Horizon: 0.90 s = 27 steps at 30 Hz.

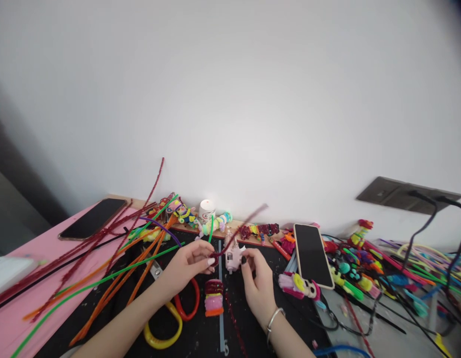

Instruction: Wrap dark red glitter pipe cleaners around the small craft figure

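Note:
My left hand pinches a dark red pipe cleaner near its lower end; the stem slants up to the right and is blurred. My right hand, a bracelet on its wrist, holds the same stem beside a small pink glue gun that stands on the black mat. Just below the two hands sits a little stack of coiled pipe cleaners in dark red, pink and orange. Scissors with red and yellow handles lie under my left forearm.
Long orange, green and red pipe cleaners fan out at the left over a pink surface with a dark phone. A second phone leans at the right amid a heap of colourful craft pieces and black cables. Small finished figures line the wall.

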{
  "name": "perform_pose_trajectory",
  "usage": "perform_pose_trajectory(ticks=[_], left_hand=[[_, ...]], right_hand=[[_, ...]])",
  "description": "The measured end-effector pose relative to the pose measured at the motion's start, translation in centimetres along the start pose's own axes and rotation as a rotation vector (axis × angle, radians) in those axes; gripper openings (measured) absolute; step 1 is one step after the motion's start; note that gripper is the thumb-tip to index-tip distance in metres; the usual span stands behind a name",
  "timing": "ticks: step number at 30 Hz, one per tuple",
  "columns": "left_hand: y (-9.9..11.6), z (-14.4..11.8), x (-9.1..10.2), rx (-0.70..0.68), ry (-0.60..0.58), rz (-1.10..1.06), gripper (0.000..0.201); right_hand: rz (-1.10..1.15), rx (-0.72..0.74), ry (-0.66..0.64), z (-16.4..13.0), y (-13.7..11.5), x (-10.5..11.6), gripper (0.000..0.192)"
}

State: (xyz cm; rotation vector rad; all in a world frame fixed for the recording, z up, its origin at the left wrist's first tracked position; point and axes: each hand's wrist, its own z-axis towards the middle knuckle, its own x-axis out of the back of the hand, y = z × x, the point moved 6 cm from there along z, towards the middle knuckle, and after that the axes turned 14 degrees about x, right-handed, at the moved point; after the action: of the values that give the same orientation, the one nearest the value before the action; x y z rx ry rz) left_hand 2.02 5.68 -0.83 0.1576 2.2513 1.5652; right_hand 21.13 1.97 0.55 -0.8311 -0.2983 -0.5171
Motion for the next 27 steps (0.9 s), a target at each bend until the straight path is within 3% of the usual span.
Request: perform_pose_trajectory(ticks=[2, 5, 8, 10, 13, 17, 21, 27], left_hand=[[0.2, 0.1, 0.6, -0.003, 0.073, -0.061, 0.030], [0.1, 0.3, 1.0, -0.010, 0.113, -0.105, 0.031], [-0.2, 0.5, 1.3, -0.011, 0.128, -0.149, 0.032], [-0.3, 0.6, 1.5, -0.017, 0.156, -0.173, 0.033], [-0.3, 0.7, 2.0, -0.038, 0.200, -0.210, 0.033], [-0.2, 0.6, 2.2, -0.044, 0.203, -0.243, 0.035], [-0.3, 0.5, 2.1, -0.032, 0.193, -0.261, 0.037], [-0.4, 0.5, 1.7, -0.013, 0.168, -0.266, 0.037]], right_hand=[[-0.232, 0.052, -0.022, 0.3, 0.1, 0.4, 0.027], [-0.515, 0.003, -0.160, 0.3, 1.0, -0.1, 0.046], [-0.621, -0.052, -0.268, 0.1, 1.8, -0.7, 0.049], [-0.608, -0.074, -0.261, 0.1, 2.2, -0.6, 0.048], [-0.452, -0.085, -0.162, 0.4, 2.7, -0.1, 0.043], [0.030, -0.090, -0.030, 0.7, 3.1, 0.0, 0.026], [0.352, -0.210, -0.062, 0.3, 3.2, -1.3, 0.010], [0.459, -0.268, -0.142, 0.0, 2.6, -2.0, 0.009]])
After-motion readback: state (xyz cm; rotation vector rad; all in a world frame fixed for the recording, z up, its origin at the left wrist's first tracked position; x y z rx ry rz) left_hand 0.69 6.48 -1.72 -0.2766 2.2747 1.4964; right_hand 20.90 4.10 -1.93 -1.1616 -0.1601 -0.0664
